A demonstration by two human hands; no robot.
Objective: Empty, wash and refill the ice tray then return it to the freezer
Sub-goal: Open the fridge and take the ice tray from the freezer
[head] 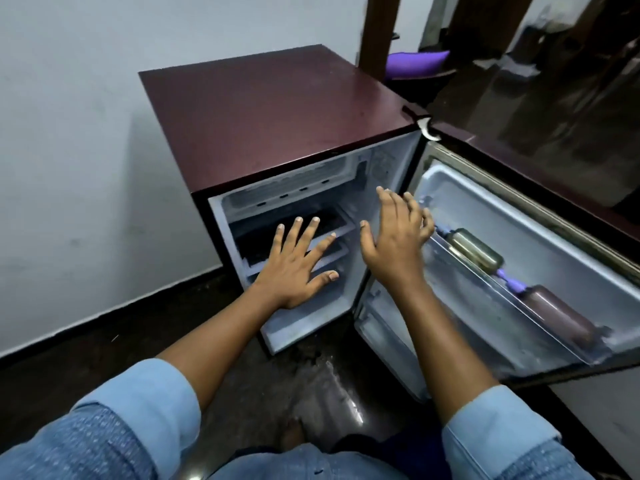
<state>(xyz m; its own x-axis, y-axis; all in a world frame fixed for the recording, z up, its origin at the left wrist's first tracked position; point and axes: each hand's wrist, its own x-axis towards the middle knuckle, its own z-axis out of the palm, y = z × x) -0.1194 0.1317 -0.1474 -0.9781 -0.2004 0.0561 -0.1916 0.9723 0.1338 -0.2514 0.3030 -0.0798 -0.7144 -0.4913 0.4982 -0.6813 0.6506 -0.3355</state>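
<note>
From my station, the far left is bare pale wall down to a dark floor (pixel 104 341). Next comes the maroon mini fridge (pixel 277 109), its cabinet open to me. At the top of the cavity is the freezer compartment (pixel 294 188), and under it a dark flat panel (pixel 287 230) lies on a white shelf (pixel 334 237). I cannot make out an ice tray anywhere. If it is in the freezer slot, the shadow there hides it.

My left hand (pixel 294 271) is held flat in front of the shelves with fingers spread wide. It holds nothing, and I cannot tell whether it touches the shelf edge. My right hand (pixel 398 237) is raised just beside the cabinet's right wall, fingers loosely fanned and also holding nothing.

Further right the fridge door (pixel 519 216) stands swung fully open. Its clear door rack (pixel 485 317) holds a brass-coloured bottle (pixel 476 249), a small purple item (pixel 512 282) and a brown bottle (pixel 557 315), all lying on their sides.

As for progress, I judge that no emptying, washing or refilling is under way. There is no tray in hand and no water or sink in sight. The view does not settle whether the tray is yet to come out or already sits back inside. The door, at least, is not yet closed.
</note>
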